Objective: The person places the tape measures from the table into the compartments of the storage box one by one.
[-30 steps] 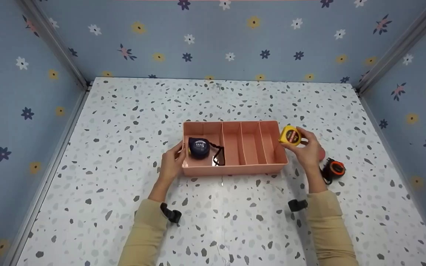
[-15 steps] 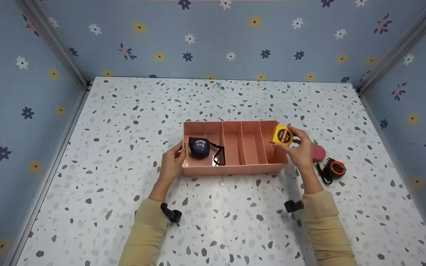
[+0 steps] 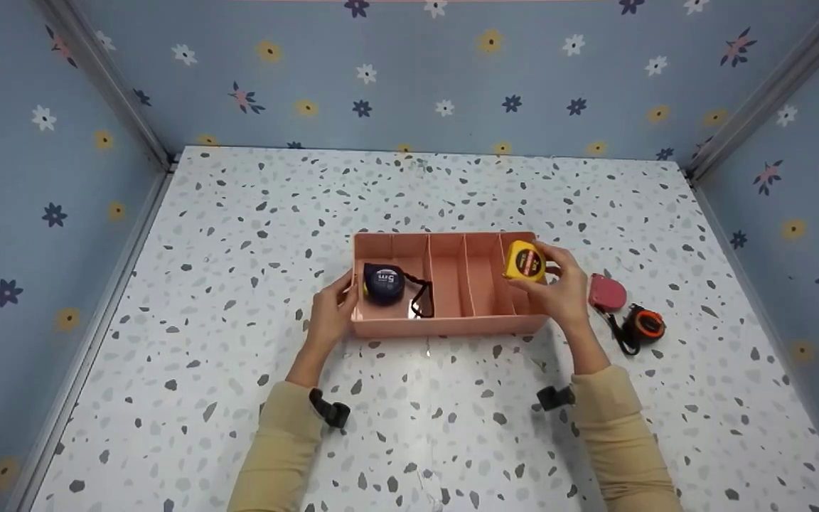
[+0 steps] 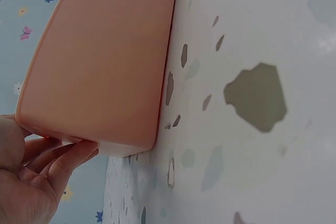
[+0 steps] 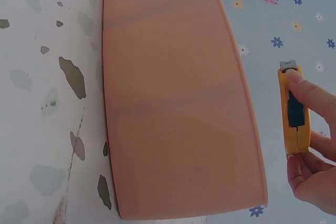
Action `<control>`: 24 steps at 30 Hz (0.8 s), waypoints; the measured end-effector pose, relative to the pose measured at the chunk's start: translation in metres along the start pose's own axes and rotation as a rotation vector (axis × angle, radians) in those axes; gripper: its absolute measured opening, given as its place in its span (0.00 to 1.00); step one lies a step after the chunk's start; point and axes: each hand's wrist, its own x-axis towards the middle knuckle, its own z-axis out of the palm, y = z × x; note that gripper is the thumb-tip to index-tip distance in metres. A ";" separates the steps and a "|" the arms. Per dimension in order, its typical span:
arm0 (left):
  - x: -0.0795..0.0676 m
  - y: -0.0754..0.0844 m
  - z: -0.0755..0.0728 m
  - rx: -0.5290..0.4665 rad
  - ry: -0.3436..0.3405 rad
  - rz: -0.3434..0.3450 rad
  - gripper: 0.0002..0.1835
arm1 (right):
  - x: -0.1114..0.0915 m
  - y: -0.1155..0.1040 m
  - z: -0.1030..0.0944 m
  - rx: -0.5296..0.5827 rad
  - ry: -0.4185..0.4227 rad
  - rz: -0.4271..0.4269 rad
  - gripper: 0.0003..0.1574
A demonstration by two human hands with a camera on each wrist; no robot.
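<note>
A pink divided storage box (image 3: 452,327) stands on the speckled table. My left hand (image 3: 329,313) holds its left end; in the left wrist view the fingers (image 4: 68,163) lie against the end wall near the rim, and the thumb is partly hidden. Up above the rightmost compartments, my right hand (image 3: 562,284) pinches a yellow tape measure (image 3: 525,262) between thumb and fingers. The right wrist view shows this tape measure (image 5: 295,111) edge-on, beyond the box's rim. A dark blue tape measure (image 3: 384,284) with a black wrist strap lies in the large left compartment.
Right of the box, a pink round-cornered tape measure (image 3: 607,293) and a black-and-orange tape measure (image 3: 643,326) with a strap lie on the table (image 3: 274,213). Flowered blue panels (image 3: 409,78) enclose the back and both sides.
My right hand has carried the yellow tape measure leftward, from beside the box's right end to over its right compartments. The pink tape measure has come into fuller view. My left hand stays put.
</note>
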 end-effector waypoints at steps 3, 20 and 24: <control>0.000 0.001 0.000 0.008 0.001 -0.007 0.20 | 0.000 -0.004 0.003 0.017 -0.018 0.004 0.41; 0.000 -0.001 0.000 0.011 -0.005 0.010 0.20 | -0.005 -0.039 0.021 0.051 -0.089 -0.042 0.38; 0.000 -0.002 0.000 0.007 0.004 0.022 0.20 | -0.001 -0.021 0.030 0.055 -0.115 -0.020 0.40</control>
